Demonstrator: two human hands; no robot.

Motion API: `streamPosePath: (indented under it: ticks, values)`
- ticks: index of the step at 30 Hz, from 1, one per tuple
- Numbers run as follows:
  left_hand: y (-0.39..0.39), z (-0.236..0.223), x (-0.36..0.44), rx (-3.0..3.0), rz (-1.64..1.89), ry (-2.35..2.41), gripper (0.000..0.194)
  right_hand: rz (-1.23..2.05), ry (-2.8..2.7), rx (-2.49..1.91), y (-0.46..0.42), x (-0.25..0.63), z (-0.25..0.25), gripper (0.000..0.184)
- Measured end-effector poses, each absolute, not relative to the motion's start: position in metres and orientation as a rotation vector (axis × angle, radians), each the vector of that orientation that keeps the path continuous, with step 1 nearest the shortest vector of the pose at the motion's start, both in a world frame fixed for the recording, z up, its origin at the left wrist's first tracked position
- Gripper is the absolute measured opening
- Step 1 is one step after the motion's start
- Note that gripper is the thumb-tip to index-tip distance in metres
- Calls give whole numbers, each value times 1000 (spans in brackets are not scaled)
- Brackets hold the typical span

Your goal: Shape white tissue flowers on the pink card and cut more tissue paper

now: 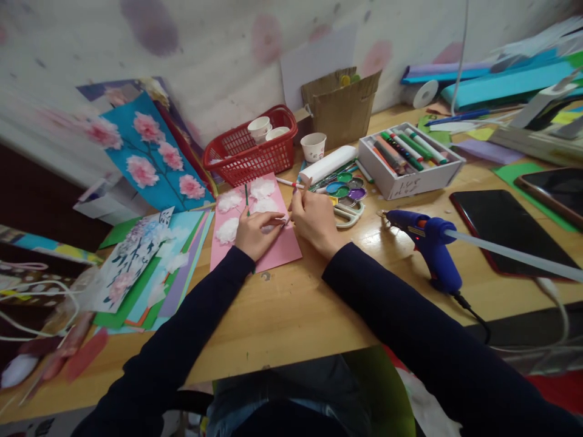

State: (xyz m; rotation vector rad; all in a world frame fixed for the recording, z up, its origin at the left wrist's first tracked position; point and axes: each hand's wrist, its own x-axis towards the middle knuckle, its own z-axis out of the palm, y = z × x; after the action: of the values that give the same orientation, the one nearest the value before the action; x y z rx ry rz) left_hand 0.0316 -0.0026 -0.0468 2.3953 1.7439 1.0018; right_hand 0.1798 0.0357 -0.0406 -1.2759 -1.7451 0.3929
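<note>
A pink sheet of card (277, 249) lies on the table, with several crumpled white tissue flowers (228, 230) and dark green stem strips on it. My left hand (259, 235) rests on the card, its thumb and fingers pinched together towards the right edge. Whatever those fingers hold is too small to make out. Close beside it, my right hand (316, 220) is closed, and a thin stick (308, 183) pokes up from its fist. The lower end of the stick is hidden by my fingers.
A red basket (250, 164) with paper cups, a paint palette (347, 189), scissors (350, 213) and a marker box (405, 182) stand behind my hands. To the right are a blue glue gun (428, 243) and a tablet (505, 227). Coloured papers (180, 285) lie left.
</note>
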Motion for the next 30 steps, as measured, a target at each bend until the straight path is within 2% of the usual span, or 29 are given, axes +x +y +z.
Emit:
streamPosePath:
  ticks: [4,6,7,11,13,19,25,27,30]
  values:
    - [-3,-48,30,2429,991,1739,16,363,-1774,-1277,35,179,-43,40]
    - [-6,-49,27,2431,982,1747,24,351,-1788,-1265,32,179,-44,40]
    - [-8,-49,25,2422,979,1766,33,346,-1798,-1261,31,180,-45,40]
    - [-17,-53,13,2318,872,1922,91,357,-1823,-1239,26,183,-48,40]
    - [-20,-55,9,2244,766,1991,102,365,-1824,-1229,24,183,-50,40]
    - [-22,-56,8,2175,598,2069,94,282,-1917,-1158,17,182,-54,39]
    - [-22,-56,7,2179,499,2089,97,44,-2136,-1070,11,180,-51,37]
    - [-22,-56,7,2163,512,2077,101,81,-2125,-1076,14,181,-53,40]
    - [-23,-56,7,2146,550,2045,106,309,-1964,-1155,22,182,-55,45]
